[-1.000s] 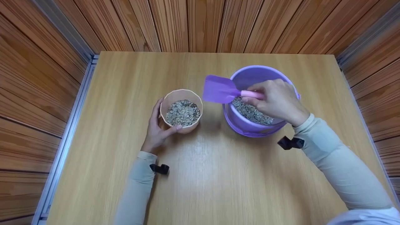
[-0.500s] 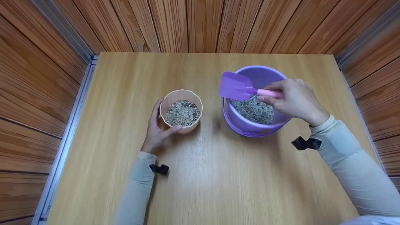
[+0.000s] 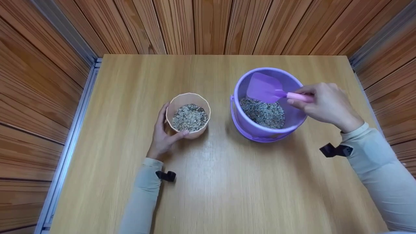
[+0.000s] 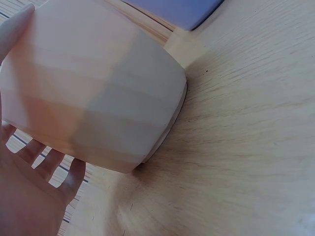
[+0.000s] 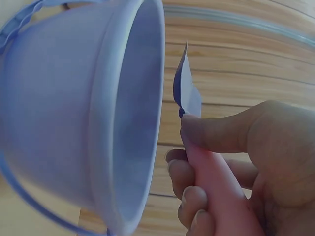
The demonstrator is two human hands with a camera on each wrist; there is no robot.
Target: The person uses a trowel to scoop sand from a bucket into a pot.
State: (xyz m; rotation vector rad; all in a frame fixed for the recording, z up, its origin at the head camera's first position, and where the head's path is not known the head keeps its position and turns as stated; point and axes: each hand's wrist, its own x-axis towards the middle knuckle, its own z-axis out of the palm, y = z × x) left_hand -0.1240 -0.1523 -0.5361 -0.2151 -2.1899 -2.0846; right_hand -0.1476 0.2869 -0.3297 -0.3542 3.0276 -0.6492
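Observation:
My right hand [image 3: 328, 104] grips the pink handle of a purple toy shovel [image 3: 265, 87]. The shovel's blade is over the purple bucket [image 3: 292, 125], apart from the rim in the right wrist view, and no gravel shows on it. Grey gravel [image 3: 263, 113] lies inside the bucket. With fingers and thumb spread round its side, my left hand [image 3: 164, 136] holds a peach faceted pot [image 3: 196, 134] that stands on the table. Gravel [image 3: 190, 117] covers the inside of that pot. In the left wrist view the pot's base [image 4: 167, 128] touches the wood.
The wooden table [image 3: 208, 195] carries the pot at left of centre and the bucket to its right. The bucket's handle [image 3: 239, 128] hangs down its left and near side. Wood-plank walls [image 3: 208, 26] enclose the back and both sides.
My right hand has moved to the right with the shovel, bringing its blade from beside the bucket's left rim to over the bucket. The left hand and the pot stay put.

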